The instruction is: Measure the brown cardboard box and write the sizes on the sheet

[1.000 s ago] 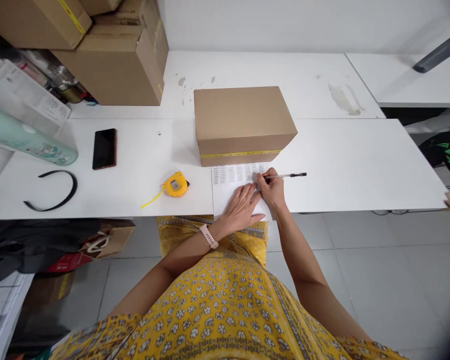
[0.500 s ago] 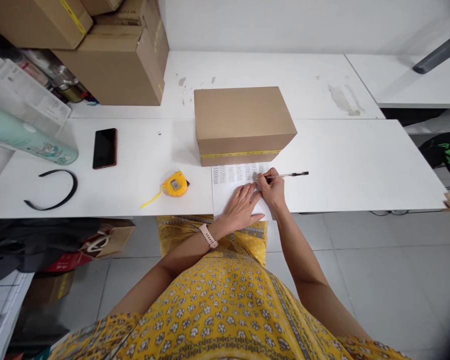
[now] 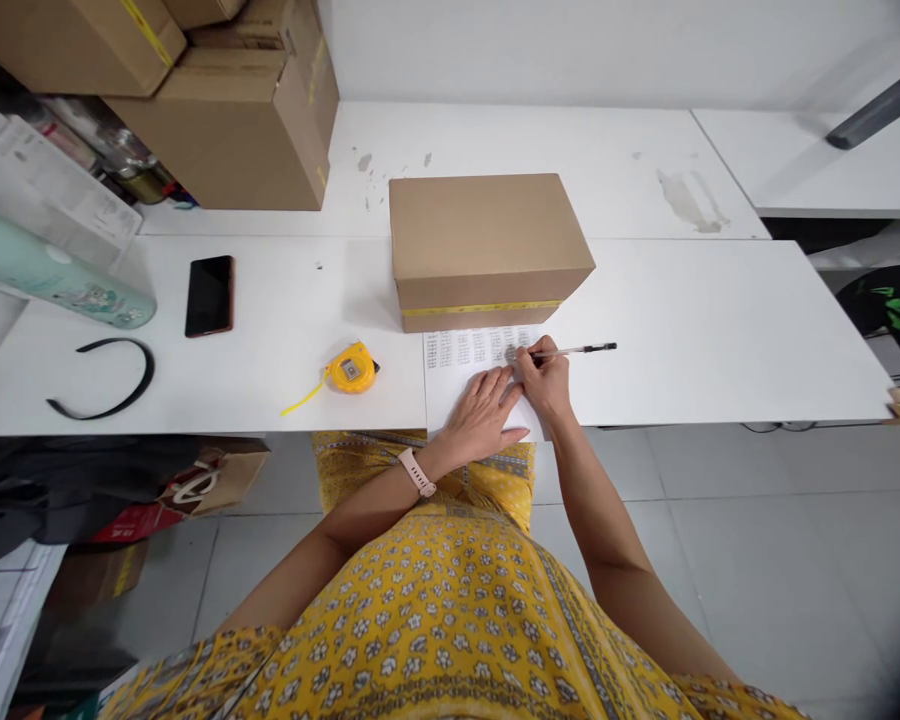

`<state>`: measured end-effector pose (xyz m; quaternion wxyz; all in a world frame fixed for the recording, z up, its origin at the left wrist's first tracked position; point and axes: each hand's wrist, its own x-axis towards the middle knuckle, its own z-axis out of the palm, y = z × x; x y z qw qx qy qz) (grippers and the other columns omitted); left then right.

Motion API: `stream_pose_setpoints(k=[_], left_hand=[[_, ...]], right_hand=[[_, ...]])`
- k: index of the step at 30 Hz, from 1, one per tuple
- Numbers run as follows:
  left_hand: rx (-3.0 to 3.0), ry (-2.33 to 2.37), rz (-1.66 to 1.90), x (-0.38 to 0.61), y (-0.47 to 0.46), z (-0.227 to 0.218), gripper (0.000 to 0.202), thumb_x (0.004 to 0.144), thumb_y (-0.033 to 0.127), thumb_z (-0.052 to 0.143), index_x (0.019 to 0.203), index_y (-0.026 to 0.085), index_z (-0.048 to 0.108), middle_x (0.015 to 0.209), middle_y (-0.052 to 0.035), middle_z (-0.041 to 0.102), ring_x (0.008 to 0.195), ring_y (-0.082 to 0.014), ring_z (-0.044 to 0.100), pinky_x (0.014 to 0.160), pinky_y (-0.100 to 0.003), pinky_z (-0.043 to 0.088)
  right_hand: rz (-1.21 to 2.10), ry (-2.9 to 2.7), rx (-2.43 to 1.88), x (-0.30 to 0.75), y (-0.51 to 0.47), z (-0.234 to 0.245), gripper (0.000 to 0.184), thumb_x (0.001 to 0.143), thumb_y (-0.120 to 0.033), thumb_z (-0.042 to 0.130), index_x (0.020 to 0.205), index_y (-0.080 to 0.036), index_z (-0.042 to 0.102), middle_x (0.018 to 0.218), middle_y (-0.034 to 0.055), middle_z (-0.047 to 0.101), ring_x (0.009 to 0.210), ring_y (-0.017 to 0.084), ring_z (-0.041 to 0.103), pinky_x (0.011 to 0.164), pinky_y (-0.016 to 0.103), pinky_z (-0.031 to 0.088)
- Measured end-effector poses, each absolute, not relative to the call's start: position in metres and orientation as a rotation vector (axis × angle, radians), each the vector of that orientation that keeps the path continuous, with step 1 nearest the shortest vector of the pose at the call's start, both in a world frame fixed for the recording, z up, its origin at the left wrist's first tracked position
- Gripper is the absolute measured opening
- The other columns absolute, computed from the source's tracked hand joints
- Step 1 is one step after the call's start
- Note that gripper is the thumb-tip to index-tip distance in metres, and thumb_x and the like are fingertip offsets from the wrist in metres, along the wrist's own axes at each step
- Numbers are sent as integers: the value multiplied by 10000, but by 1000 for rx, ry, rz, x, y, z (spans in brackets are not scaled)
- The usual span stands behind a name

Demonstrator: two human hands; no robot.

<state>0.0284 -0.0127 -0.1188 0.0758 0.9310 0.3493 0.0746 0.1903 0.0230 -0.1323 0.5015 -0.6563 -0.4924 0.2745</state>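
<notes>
R hand [image 3: 546,382]: grip pinches a pen [image 3: 579,350]. Pen tip is down on the paper [image 3: 461,350], back end points right. L hand [image 3: 484,415] lies flat on the same paper, fingers spread, grip holding nothing, touching the R hand's left side. Pink watch [image 3: 418,472] on L wrist. Paper sits at the near edge of the white surface [image 3: 720,330], w/ rows of small print at its far end, right next to a shut brown box [image 3: 484,235]. Box has a yellow strip on its near side. Left of paper: yellow tape measure [image 3: 351,368], a bit of tape out. More to the left: black phone [image 3: 209,295], black curved band [image 3: 109,385], green bottle [image 3: 52,285] lying down. Far left: stack of big boxes [image 3: 232,130].
</notes>
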Motion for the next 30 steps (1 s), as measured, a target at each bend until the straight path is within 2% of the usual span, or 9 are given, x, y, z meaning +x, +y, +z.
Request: stream_pose_setpoints(k=[30], left_hand=[[2780, 1042, 233, 28, -12, -118, 677, 987, 604, 524, 1465, 127, 474, 1635, -195, 391, 1523, -322, 342, 1273, -454, 216]], right_hand=[[620, -1170, -1583, 192, 24, -135, 225, 850, -327, 610, 702, -238, 466, 586, -73, 468, 564, 109, 418, 573, 276, 336]])
